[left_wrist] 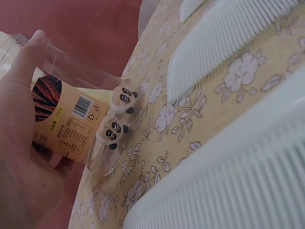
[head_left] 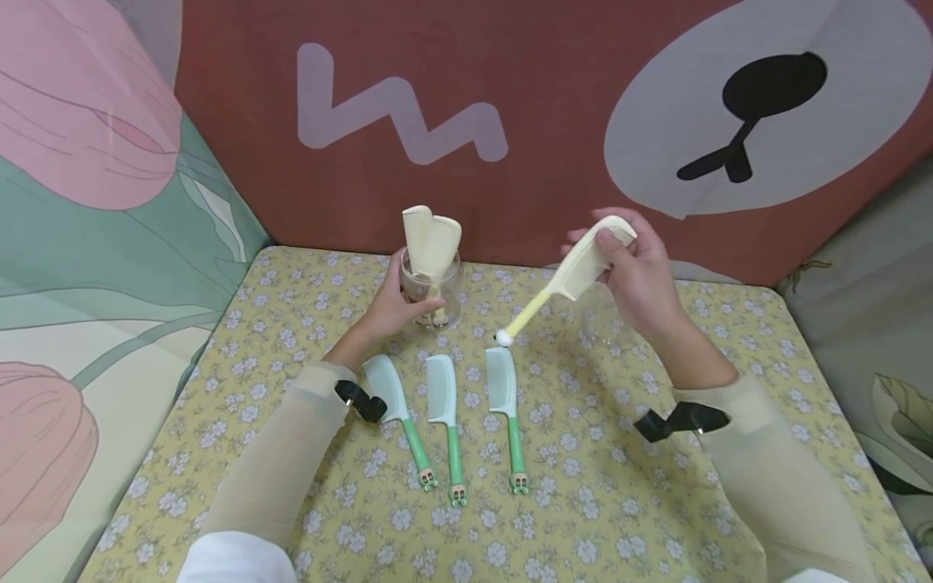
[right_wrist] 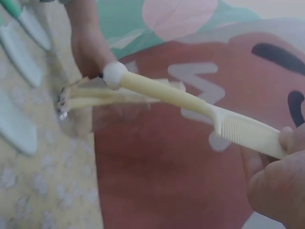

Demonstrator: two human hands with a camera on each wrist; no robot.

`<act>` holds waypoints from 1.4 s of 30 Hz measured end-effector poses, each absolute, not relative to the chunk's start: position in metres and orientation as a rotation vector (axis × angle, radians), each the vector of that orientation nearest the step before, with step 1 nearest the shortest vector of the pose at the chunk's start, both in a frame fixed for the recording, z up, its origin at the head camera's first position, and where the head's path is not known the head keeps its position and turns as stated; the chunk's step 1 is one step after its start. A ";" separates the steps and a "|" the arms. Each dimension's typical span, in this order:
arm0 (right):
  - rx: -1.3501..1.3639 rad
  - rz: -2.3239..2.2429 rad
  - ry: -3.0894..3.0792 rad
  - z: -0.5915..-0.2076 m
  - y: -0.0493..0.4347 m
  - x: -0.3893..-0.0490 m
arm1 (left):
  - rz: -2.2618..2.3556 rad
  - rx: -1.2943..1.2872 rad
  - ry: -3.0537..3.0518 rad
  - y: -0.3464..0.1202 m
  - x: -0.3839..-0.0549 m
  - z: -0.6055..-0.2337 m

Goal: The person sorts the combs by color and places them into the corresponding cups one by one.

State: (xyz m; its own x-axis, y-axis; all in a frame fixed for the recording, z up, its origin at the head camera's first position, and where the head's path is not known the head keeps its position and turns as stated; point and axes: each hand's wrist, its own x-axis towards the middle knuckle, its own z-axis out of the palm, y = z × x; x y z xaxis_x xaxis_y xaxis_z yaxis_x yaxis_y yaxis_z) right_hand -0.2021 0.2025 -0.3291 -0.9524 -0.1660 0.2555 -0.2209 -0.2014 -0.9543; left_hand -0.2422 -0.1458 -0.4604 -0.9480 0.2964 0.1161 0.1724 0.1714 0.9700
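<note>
My left hand (head_left: pixel 397 304) grips a clear plastic jar (head_left: pixel 452 304) at the back of the table. Two cream combs (head_left: pixel 432 243) stand in it, toothed ends up; their panda-faced handle ends (left_wrist: pixel 110 131) show low in the jar in the left wrist view. With thumb and fingers, my right hand (head_left: pixel 641 271) pinches a third cream comb (head_left: pixel 583 267) by its toothed end. That comb's yellow handle (right_wrist: pixel 162 93) slants down toward the jar, its white tip in the air. Three pale combs with green handles (head_left: pixel 453 453) lie side by side nearer me.
Another clear container (head_left: pixel 605 316) stands below my right hand, partly hidden by it. A yellow flowered cloth (head_left: pixel 568 502) covers the table. Behind the table's back edge rises a reddish-brown printed fabric (head_left: pixel 539 194), with more printed fabric at both sides.
</note>
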 end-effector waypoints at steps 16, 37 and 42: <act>0.533 2.413 -1.557 -0.294 0.123 -0.230 | 1.899 0.454 2.305 -0.146 -0.239 -0.452; 0.673 2.223 -1.790 -0.327 0.047 -0.250 | 1.893 0.436 2.343 -0.148 -0.242 -0.459; 0.677 2.153 -1.916 -0.335 0.037 -0.249 | 1.914 0.425 2.296 -0.147 -0.243 -0.460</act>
State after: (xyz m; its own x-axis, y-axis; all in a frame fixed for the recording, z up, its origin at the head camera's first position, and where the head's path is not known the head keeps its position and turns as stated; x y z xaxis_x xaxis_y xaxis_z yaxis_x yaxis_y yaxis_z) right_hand -0.2492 0.0375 -0.3350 -0.8798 -0.1623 0.4467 -0.4249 -0.1528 -0.8923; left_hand -0.2429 -0.1471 -0.4600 -0.9530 0.2907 0.0849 0.1360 0.1602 0.9777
